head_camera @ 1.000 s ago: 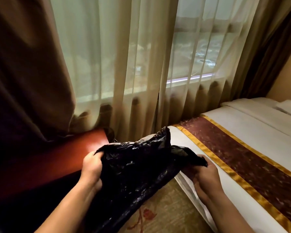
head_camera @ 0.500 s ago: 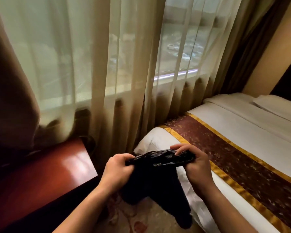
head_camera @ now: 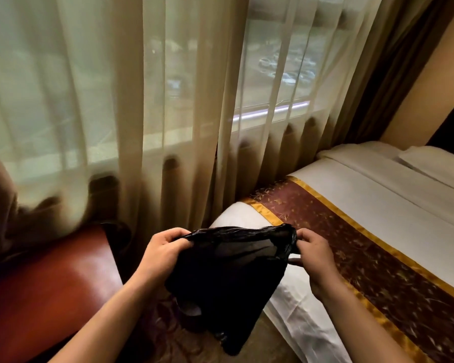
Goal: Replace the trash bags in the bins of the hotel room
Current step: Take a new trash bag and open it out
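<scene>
The left hand (head_camera: 165, 251) and right hand (head_camera: 313, 254) are each pinching the top edge of the black trash bag (head_camera: 226, 271) in a curled grip, holding it in the air between the table's (head_camera: 63, 284) corner and the bed's (head_camera: 378, 205) corner, where it is likely handling as light, limp, slippery film best taken by its rim.

Two hands are showing in this hotel room, a left hand (head_camera: 163, 251) and a right hand (head_camera: 316, 260), and both are gripping one black trash bag (head_camera: 226, 271) between them. One bed (head_camera: 378, 205) is lying at the right, wearing one maroon runner (head_camera: 364, 252) and carrying one white pillow (head_camera: 438, 166) that is plainly showing. One red-brown bench (head_camera: 50, 284) is standing at the left. One sheer curtain (head_camera: 142, 100) is hanging at the back, with two dark drapes flanking it, a left drape (head_camera: 0, 210) and a right drape (head_camera: 393, 82).
</scene>
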Motion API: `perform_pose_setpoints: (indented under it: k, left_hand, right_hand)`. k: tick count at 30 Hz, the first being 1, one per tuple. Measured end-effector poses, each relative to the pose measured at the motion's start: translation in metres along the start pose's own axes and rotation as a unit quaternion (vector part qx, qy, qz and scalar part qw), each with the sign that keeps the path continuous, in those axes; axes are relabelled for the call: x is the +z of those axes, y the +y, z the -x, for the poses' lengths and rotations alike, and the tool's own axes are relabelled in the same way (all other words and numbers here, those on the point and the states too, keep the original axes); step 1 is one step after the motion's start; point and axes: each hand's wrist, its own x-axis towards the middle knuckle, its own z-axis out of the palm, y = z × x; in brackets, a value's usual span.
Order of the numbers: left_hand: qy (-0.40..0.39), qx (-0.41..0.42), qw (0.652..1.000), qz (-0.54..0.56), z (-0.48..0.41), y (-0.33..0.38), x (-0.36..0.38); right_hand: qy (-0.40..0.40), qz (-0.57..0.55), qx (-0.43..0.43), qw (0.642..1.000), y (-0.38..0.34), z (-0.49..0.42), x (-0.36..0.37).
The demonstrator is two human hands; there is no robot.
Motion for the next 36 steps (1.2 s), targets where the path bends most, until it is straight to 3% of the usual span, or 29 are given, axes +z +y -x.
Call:
perform_pose_setpoints:
  k: [2,5,6,8,10,12,15,17,19,23,25,27,29,32,34,36]
  left_hand:
    - [0.059,-0.027,0.998,0.026,-0.018,0.003,0.01]
    - [0.119,-0.046,0.99,0.062,-0.04,0.01,0.029]
    - [0.123,-0.051,0.989,0.067,-0.045,0.013,0.037]
    - [0.135,-0.059,0.987,0.065,-0.056,0.016,0.052]
    - [0.165,-0.064,0.983,0.041,-0.068,0.013,0.059]
    - [0.231,-0.056,0.971,-0.021,-0.082,0.002,0.055]
    - [0.352,-0.093,0.919,-0.154,-0.094,-0.014,0.035]
    - [0.357,-0.115,0.898,-0.228,-0.1,-0.025,0.027]
    - [0.325,-0.116,0.897,-0.275,-0.11,-0.04,0.026]
    - [0.301,-0.098,0.889,-0.33,-0.121,-0.072,0.025]
    - [0.312,-0.009,0.848,-0.429,-0.121,-0.086,0.028]
    - [0.279,0.151,0.817,-0.482,-0.121,-0.095,0.037]
    - [0.163,0.234,0.838,-0.465,-0.126,-0.103,0.052]
    - [-0.045,0.125,0.904,-0.406,-0.145,-0.126,0.075]
    - [-0.156,0.032,0.912,-0.378,-0.162,-0.143,0.089]
    - [-0.196,-0.001,0.899,-0.393,-0.18,-0.153,0.102]
  right_hand:
    - [-0.041,-0.075,0.026,0.996,-0.004,-0.028,-0.004]
    - [-0.186,-0.228,0.04,0.955,-0.001,-0.068,-0.013]
    - [-0.23,-0.209,0.033,0.95,0.003,-0.079,-0.013]
    - [-0.278,-0.028,-0.04,0.959,0.014,-0.094,-0.002]
    - [-0.237,0.155,-0.149,0.947,0.023,-0.108,0.014]
    - [-0.204,0.177,-0.19,0.944,0.026,-0.129,0.023]
    - [-0.249,0.161,-0.151,0.943,0.023,-0.166,0.023]
    - [-0.23,0.237,-0.203,0.922,0.021,-0.19,0.026]
    - [-0.205,0.304,-0.232,0.901,0.023,-0.207,0.034]
    - [-0.208,0.274,-0.195,0.918,0.028,-0.227,0.062]
    - [-0.209,0.235,-0.163,0.935,0.032,-0.233,0.077]
    - [-0.216,0.192,-0.107,0.952,0.035,-0.236,0.093]
    - [-0.228,0.162,-0.068,0.958,0.036,-0.239,0.108]
    - [-0.229,0.141,-0.051,0.962,0.033,-0.242,0.129]
    - [-0.22,0.127,-0.04,0.966,0.026,-0.245,0.139]
    - [-0.216,0.087,-0.008,0.972,0.021,-0.251,0.145]
